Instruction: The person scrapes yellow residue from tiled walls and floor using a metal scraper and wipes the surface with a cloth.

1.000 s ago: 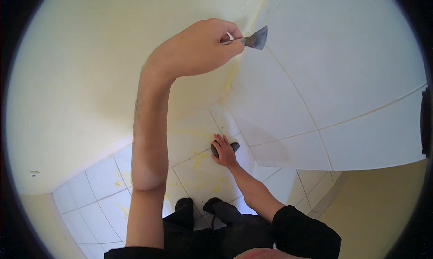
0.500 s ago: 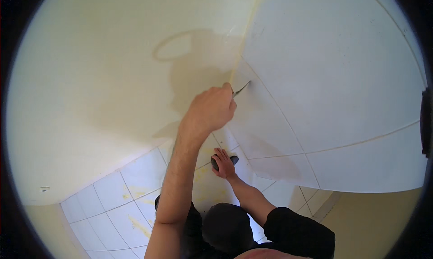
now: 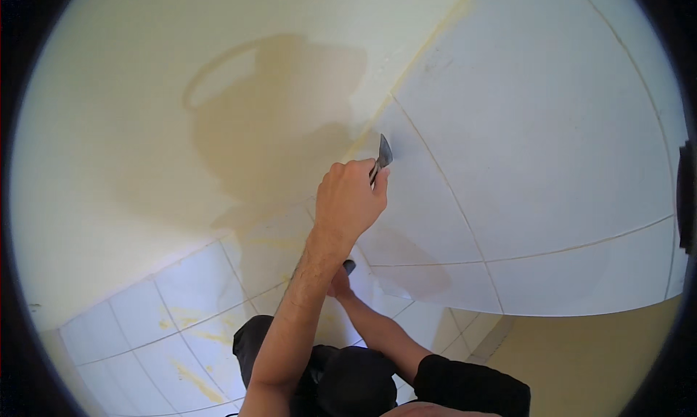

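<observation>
My left hand is closed around a putty knife with a dark metal blade. The blade points up and away, close to the white tiled wall, near where it meets the cream wall; I cannot tell whether it touches the tile. Further down, my right hand is mostly covered by my left forearm, so its fingers do not show. Beside it a small dark object peeks out, too covered to name.
Yellowish strips run along the wall corner. Below, the white tiled floor has yellow smears. My dark-clothed knee juts in at the bottom. A dark object sits at the right rim. My shadow falls on the cream wall.
The view has shifted. My left hand has turned, so the blade now points upward and shows its flat side. My right hand has slipped behind my left forearm.
</observation>
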Demonstrator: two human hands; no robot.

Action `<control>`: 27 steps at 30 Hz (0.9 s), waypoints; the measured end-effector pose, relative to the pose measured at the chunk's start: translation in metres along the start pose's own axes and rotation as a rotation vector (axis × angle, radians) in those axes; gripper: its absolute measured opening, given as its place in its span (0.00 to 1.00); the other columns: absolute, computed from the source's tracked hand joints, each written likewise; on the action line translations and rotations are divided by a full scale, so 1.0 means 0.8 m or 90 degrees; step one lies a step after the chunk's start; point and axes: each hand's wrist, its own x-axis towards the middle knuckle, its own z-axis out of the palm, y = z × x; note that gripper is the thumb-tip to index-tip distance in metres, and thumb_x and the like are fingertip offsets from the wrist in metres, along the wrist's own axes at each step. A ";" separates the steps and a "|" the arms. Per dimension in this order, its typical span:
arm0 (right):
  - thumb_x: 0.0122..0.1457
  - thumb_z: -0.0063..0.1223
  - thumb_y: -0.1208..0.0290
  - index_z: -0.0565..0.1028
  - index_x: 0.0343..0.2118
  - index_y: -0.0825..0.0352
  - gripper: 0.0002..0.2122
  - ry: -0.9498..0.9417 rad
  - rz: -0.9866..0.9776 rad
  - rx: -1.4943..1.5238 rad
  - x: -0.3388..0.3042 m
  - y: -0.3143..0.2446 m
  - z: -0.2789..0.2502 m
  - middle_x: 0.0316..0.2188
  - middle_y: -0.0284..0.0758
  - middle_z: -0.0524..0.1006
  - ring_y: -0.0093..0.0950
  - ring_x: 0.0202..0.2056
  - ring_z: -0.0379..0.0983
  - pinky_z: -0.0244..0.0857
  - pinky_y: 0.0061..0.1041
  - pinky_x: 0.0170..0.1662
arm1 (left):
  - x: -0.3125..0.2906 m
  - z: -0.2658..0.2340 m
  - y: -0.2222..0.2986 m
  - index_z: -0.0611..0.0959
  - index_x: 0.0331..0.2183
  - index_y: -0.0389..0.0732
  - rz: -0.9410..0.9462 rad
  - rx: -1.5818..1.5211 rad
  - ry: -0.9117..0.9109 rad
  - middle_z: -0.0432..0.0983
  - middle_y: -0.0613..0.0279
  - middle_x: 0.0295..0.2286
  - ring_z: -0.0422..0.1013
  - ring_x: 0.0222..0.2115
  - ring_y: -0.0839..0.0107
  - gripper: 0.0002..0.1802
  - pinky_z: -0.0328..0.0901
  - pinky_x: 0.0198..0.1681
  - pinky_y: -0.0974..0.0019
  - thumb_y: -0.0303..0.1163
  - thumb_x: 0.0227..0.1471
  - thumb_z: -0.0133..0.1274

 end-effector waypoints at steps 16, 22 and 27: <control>0.56 0.58 0.68 0.69 0.54 0.68 0.23 0.039 0.007 -0.087 -0.004 -0.009 0.004 0.64 0.41 0.62 0.38 0.62 0.60 0.52 0.40 0.65 | 0.016 0.028 -0.009 0.84 0.42 0.40 0.050 0.044 0.079 0.77 0.51 0.20 0.75 0.23 0.50 0.13 0.69 0.26 0.50 0.30 0.54 0.53; 0.56 0.55 0.57 0.66 0.57 0.65 0.27 0.014 0.101 0.096 -0.007 -0.017 0.004 0.65 0.43 0.61 0.42 0.64 0.56 0.47 0.42 0.67 | 0.015 0.014 -0.007 0.84 0.43 0.39 0.090 0.095 0.127 0.76 0.53 0.19 0.74 0.20 0.53 0.15 0.69 0.24 0.52 0.29 0.52 0.54; 0.54 0.58 0.67 0.68 0.50 0.69 0.22 0.033 0.016 -0.086 -0.006 -0.010 -0.006 0.65 0.45 0.60 0.47 0.62 0.58 0.50 0.47 0.65 | 0.030 0.018 0.004 0.84 0.44 0.38 0.097 0.119 0.155 0.76 0.53 0.18 0.75 0.20 0.54 0.16 0.69 0.23 0.53 0.29 0.52 0.54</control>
